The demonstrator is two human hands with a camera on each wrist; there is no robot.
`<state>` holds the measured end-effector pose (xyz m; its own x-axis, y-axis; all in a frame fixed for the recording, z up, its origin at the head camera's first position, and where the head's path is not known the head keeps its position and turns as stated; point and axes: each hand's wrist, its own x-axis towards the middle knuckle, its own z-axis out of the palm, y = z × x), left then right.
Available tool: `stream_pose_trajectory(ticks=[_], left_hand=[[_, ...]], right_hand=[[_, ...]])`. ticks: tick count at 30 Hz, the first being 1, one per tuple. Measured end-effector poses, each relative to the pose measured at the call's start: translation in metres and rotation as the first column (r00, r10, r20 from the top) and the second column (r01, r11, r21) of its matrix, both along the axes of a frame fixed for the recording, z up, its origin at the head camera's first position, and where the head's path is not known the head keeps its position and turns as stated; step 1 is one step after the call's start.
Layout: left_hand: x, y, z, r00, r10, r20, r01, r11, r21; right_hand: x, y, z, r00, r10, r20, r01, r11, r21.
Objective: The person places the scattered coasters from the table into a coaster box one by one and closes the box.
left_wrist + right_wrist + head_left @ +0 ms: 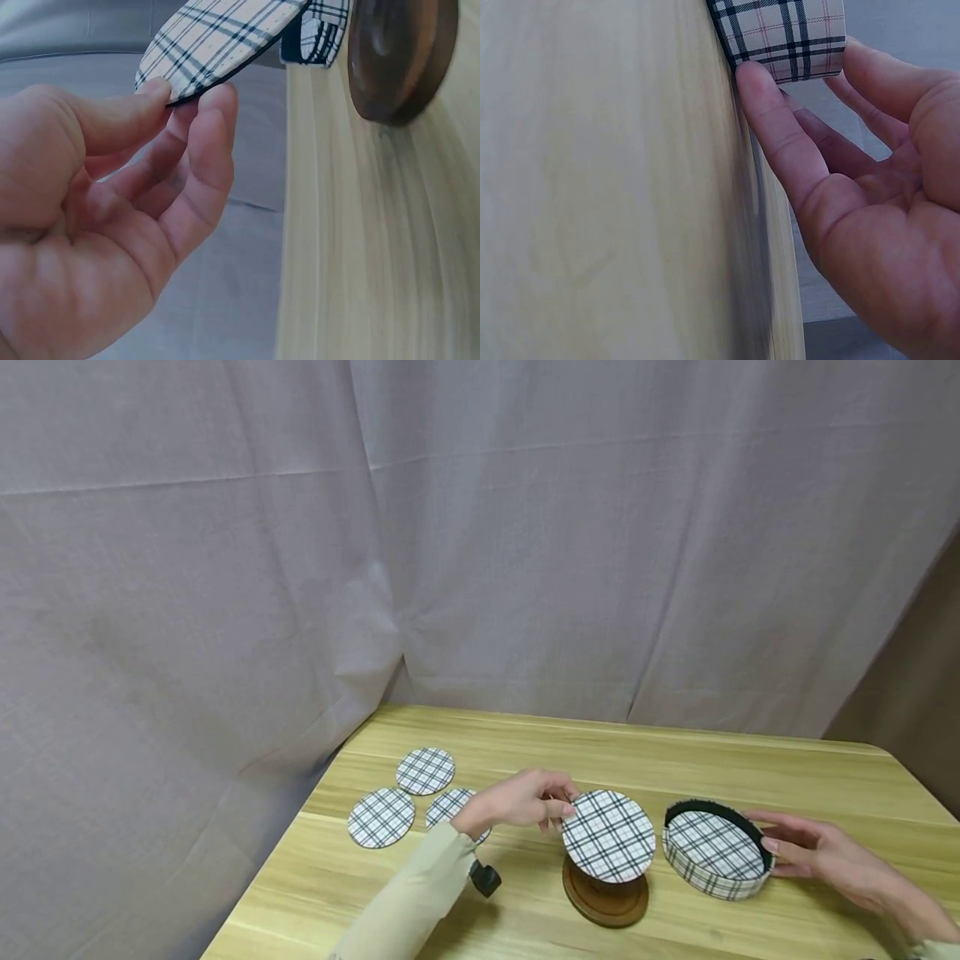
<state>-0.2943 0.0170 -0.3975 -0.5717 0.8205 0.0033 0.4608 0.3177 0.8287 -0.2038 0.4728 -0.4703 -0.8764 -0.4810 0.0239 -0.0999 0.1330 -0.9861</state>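
Note:
My left hand point(525, 800) pinches a round plaid coaster point(609, 837) at its left edge, thumb on the patterned face and fingers beneath. In the left wrist view the coaster point(217, 45) is tilted and its dark underside edge shows. Below it is a round brown wooden piece point(606, 906), partly hidden by the coaster. To the right, my right hand point(821, 856) holds a round plaid coaster holder point(716, 883) by its right side, thumb near the rim. A plaid coaster point(720, 843) lies inside it; whether more lie beneath, I cannot tell. The right wrist view shows fingers against the holder's wall point(787, 37).
Several plaid coasters lie at the left of the wooden table point(825, 777): one at the back point(425, 771), one front left point(381, 818), and one point(447, 807) partly covered by my left wrist. A grey curtain point(525, 543) hangs behind the table.

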Motion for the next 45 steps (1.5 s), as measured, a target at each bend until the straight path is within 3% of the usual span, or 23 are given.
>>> stream_pose_trajectory(ticks=[11,19,23,29,37,45], left_hand=[[-0.005,0.037,0.006,0.996,0.083,0.013,-0.084,0.993,0.078],[-0.008,0.06,0.001,0.986,0.136,0.099,-0.149,0.979,0.139],[-0.011,0.071,-0.004,0.974,0.163,0.157,-0.191,0.963,0.189],[-0.013,0.086,-0.014,0.942,0.222,0.252,-0.282,0.93,0.234],[-0.014,0.1,-0.014,0.913,0.267,0.308,-0.343,0.911,0.227],[-0.014,0.118,-0.016,0.92,0.289,0.263,-0.338,0.926,0.166]], right_hand=[[0.001,-0.001,0.0,0.999,-0.033,0.01,0.033,0.998,0.045],[0.001,-0.001,0.003,0.999,-0.033,0.019,0.032,0.998,0.049],[0.001,0.0,0.003,0.999,-0.033,0.019,0.032,0.998,0.052],[0.0,0.0,0.002,1.0,-0.005,0.016,0.005,1.0,0.019],[0.001,0.001,0.003,1.0,-0.012,0.021,0.012,1.0,0.004],[0.004,0.002,0.005,0.998,-0.051,0.041,0.048,0.997,0.057]])
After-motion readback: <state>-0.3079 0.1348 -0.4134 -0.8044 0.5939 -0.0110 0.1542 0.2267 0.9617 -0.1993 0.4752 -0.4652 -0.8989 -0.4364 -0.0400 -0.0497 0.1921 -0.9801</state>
